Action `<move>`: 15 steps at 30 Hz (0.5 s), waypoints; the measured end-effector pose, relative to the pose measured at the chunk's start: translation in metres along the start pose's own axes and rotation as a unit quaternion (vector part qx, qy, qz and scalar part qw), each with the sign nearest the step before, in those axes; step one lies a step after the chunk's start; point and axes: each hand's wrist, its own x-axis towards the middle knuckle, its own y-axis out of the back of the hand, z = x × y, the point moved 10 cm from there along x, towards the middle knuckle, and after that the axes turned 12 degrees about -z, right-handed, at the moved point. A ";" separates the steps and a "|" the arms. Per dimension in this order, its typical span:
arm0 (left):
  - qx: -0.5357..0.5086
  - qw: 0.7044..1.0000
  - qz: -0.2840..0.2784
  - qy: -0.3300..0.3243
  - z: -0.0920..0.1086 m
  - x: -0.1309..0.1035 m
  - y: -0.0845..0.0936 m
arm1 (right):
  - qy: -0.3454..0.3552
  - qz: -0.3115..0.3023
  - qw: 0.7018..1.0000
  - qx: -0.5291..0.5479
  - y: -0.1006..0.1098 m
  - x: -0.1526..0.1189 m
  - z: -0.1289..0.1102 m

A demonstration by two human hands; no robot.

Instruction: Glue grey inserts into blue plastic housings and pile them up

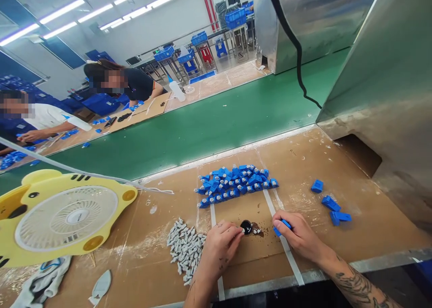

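Note:
My left hand (223, 247) pinches a small pale grey piece (242, 230) at the rim of a little round cup of black liquid (246, 227). In my right hand (299, 233), to the right of the cup, is a blue part (282, 227), partly covered by the fingers. A dark smear with a few whitish bits (257, 231) lies beside the cup. Beyond the hands sits a cluster of blue parts (232, 182) with pale tips. A heap of grey pieces (185, 247) lies left of my left hand.
Several loose blue parts (330, 203) lie at the right. On the left are a yellow fan (76, 215), its white cable and a glove (50, 281). A green conveyor belt (189, 128) crosses behind the brown table (151, 272). Metal housing stands at right; two people sit across.

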 end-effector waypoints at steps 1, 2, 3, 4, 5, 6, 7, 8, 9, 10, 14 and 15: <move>0.021 1.000 0.004 -0.006 0.003 0.000 0.000 | -0.001 -0.001 1.000 0.001 0.000 0.000 0.001; 0.038 0.999 0.005 -0.011 0.005 0.001 -0.001 | -0.002 -0.003 1.000 0.003 -0.001 0.000 0.002; 0.050 0.999 0.007 -0.017 0.008 0.002 -0.001 | -0.002 -0.004 1.000 0.006 -0.001 -0.001 0.004; 0.059 0.998 0.010 -0.025 0.011 0.002 0.000 | -0.002 -0.006 1.000 0.012 -0.002 -0.001 0.005; 0.062 0.997 0.018 -0.034 0.014 0.003 0.003 | -0.002 -0.007 1.000 0.019 -0.003 -0.001 0.005; 0.059 0.997 0.029 -0.044 0.018 0.003 0.007 | -0.003 -0.006 1.000 0.029 -0.003 -0.001 0.006; 0.050 0.996 0.043 -0.052 0.022 0.003 0.011 | -0.005 -0.003 0.999 0.043 -0.004 -0.001 0.006; 0.037 0.996 0.059 -0.058 0.025 0.004 0.017 | -0.008 0.003 0.998 0.059 -0.003 -0.001 0.006; 0.019 0.995 0.076 -0.059 0.028 0.004 0.023 | -0.011 0.011 0.997 0.079 -0.003 0.000 0.005; -0.002 0.994 0.096 -0.055 0.030 0.003 0.028 | -0.016 0.022 0.994 0.101 -0.003 0.000 0.004; -0.094 0.979 0.175 -0.044 0.041 0.001 0.041 | -0.035 0.055 0.975 0.211 -0.008 0.005 0.000; -0.113 0.973 0.195 -0.049 0.045 -0.001 0.040 | -0.040 0.060 0.967 0.243 -0.011 0.007 0.000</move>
